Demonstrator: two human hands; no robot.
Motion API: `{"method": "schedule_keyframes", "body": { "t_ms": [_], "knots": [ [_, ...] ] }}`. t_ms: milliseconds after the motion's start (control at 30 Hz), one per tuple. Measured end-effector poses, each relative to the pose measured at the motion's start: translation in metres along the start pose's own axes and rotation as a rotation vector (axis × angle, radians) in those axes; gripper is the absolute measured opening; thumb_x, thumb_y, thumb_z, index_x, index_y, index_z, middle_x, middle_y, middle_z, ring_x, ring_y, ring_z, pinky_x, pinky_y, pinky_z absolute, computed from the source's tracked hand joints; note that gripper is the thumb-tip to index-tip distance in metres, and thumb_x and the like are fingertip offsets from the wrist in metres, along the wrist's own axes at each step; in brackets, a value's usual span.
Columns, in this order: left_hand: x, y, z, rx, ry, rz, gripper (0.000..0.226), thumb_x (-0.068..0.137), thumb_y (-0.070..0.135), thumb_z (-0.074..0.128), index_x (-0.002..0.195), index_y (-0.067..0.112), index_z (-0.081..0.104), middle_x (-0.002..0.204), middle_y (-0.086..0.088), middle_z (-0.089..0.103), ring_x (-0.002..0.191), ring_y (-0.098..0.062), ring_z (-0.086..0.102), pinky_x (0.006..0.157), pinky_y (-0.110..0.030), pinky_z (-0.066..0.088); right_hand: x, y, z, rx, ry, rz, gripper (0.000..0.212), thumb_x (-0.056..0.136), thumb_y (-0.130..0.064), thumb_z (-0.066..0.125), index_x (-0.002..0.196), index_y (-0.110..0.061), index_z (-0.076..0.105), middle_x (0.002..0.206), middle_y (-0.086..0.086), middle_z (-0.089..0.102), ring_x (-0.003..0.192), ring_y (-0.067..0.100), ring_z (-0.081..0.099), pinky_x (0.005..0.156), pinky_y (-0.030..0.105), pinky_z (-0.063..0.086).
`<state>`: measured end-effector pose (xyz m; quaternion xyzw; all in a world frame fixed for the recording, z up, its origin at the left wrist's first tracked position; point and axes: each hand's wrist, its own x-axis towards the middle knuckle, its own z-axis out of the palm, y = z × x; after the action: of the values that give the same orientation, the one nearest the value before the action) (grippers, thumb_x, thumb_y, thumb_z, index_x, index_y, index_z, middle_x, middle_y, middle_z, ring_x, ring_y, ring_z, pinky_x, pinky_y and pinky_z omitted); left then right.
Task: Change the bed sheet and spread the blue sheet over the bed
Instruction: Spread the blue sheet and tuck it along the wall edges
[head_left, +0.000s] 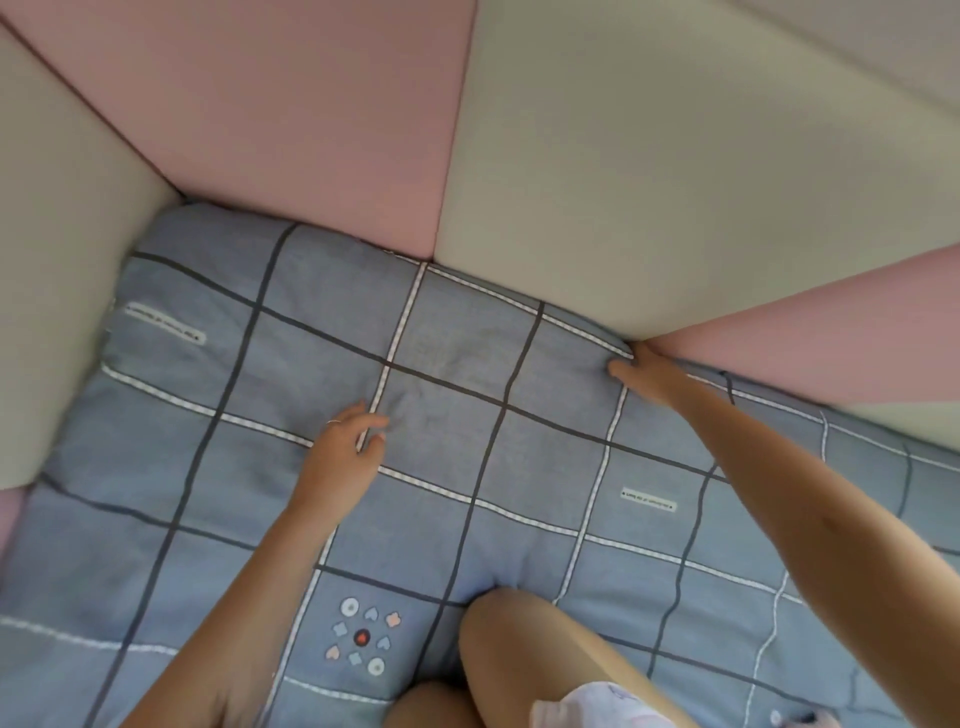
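Item: blue sheet (291, 364), checked with dark and white lines. We find it lying over the bed, its far edge against the padded wall panels (649, 156) of pink and cream, with a few small wrinkles near the middle.

Left hand (345, 447): grip loose, fingers (371, 422) lightly curved and spread, tips on the sheet beside a white stripe. It holds nothing.

Right hand (647, 376): arm stretched out, hand at the sheet's far edge where it meets the panels. Its fingertips are blurred at the seam, so we cannot tell whether the grip has any cloth.

Also noted: a bare knee (519, 649) resting on the sheet, a printed cluster of small shapes (361, 644), and two label patches (649, 500).
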<state>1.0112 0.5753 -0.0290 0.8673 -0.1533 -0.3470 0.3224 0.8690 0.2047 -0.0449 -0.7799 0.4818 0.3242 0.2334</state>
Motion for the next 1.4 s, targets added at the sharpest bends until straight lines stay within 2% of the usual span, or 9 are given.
{"method": "schedule_keyframes", "body": {
  "t_ms": [133,200,333,467,700,800,1000,1167,1400],
  "knots": [
    [-0.033,-0.013,-0.013,0.012,0.361,0.116,0.026,0.082,0.006,0.052,0.104,0.003,0.065,0.123,-0.019,0.057,0.118,-0.034,0.051,0.102,-0.048,0.039,-0.044,-0.049,0.035,0.036,0.493,0.055,0.063,0.082,-0.024,0.058,0.133,0.005,0.037,0.138,0.027,0.039,0.13,0.042,0.035,0.111,0.044,0.026],
    [-0.055,-0.025,-0.011,-0.022,0.562,-0.012,0.033,0.082,0.006,0.054,0.114,0.0,0.059,0.133,-0.022,0.046,0.124,-0.036,0.041,0.106,-0.046,0.03,-0.088,-0.085,0.075,0.042,0.682,-0.335,0.065,0.078,-0.019,0.059,0.135,0.002,0.036,0.141,0.026,0.036,0.132,0.043,0.032,0.112,0.049,0.024],
    [-0.097,-0.075,0.0,-0.149,0.829,-0.54,0.064,0.081,0.004,0.067,0.137,0.0,0.037,0.151,-0.024,0.016,0.138,-0.041,0.017,0.11,-0.06,0.013,-0.189,-0.168,0.195,-0.512,0.372,-1.463,0.073,0.079,-0.046,0.055,0.145,-0.026,0.032,0.153,0.003,0.023,0.142,0.034,0.018,0.109,0.063,0.016],
    [-0.128,-0.136,-0.01,-0.407,0.884,-1.048,0.099,0.079,0.03,0.075,0.152,0.013,0.009,0.158,-0.014,-0.008,0.145,-0.034,-0.009,0.106,-0.069,0.007,-0.155,-0.236,0.215,-1.164,0.273,-1.953,0.069,0.081,-0.059,0.054,0.145,-0.041,0.033,0.156,-0.009,0.024,0.144,0.03,0.02,0.107,0.071,0.0],
    [-0.152,-0.202,-0.028,-0.419,0.672,-1.212,0.127,0.057,0.077,0.066,0.147,0.04,-0.016,0.155,-0.001,-0.027,0.143,-0.03,-0.023,0.098,-0.079,0.001,-0.054,-0.335,0.092,-0.748,0.523,-0.953,0.086,0.087,-0.068,0.033,0.153,-0.019,0.006,0.16,0.01,0.003,0.144,0.04,0.008,0.112,0.063,0.011],
    [-0.15,-0.21,-0.026,-0.434,0.646,-1.214,0.127,0.052,0.087,0.052,0.144,0.042,-0.023,0.154,0.0,-0.031,0.142,-0.029,-0.025,0.098,-0.078,-0.002,-0.107,-0.34,0.15,-0.7,0.662,-1.269,0.071,0.088,-0.045,0.035,0.147,-0.005,0.029,0.153,0.022,0.024,0.141,0.041,0.019,0.11,0.062,0.017],
    [-0.172,-0.209,-0.012,-0.437,1.005,-1.073,0.082,0.09,0.051,0.054,0.152,0.029,0.005,0.16,-0.003,-0.01,0.146,-0.022,-0.013,0.108,-0.063,-0.011,-0.236,-0.359,0.286,-1.152,0.18,-2.178,0.06,0.089,-0.05,0.034,0.147,-0.037,0.028,0.152,-0.004,0.034,0.141,0.032,0.028,0.104,0.07,0.02],
    [-0.233,-0.211,0.009,-0.643,1.042,-1.307,0.101,0.077,0.047,0.072,0.152,0.032,0.005,0.159,-0.003,-0.016,0.145,-0.022,-0.017,0.108,-0.065,-0.006,-0.167,-0.437,0.231,-1.161,0.28,-1.527,0.096,0.074,-0.08,0.009,0.148,-0.022,0.026,0.148,0.007,0.033,0.138,0.026,0.028,0.116,0.045,0.014],
    [-0.227,-0.217,0.0,-0.971,0.89,-1.463,0.135,0.057,0.066,0.077,0.15,0.029,-0.015,0.157,-0.01,-0.02,0.142,-0.038,-0.02,0.112,-0.055,-0.008,-0.132,-0.463,0.162,-1.114,0.464,-1.3,0.106,0.062,-0.094,0.028,0.133,-0.017,0.047,0.137,0.015,0.038,0.131,0.031,0.031,0.112,0.053,0.014]
  ]
}}
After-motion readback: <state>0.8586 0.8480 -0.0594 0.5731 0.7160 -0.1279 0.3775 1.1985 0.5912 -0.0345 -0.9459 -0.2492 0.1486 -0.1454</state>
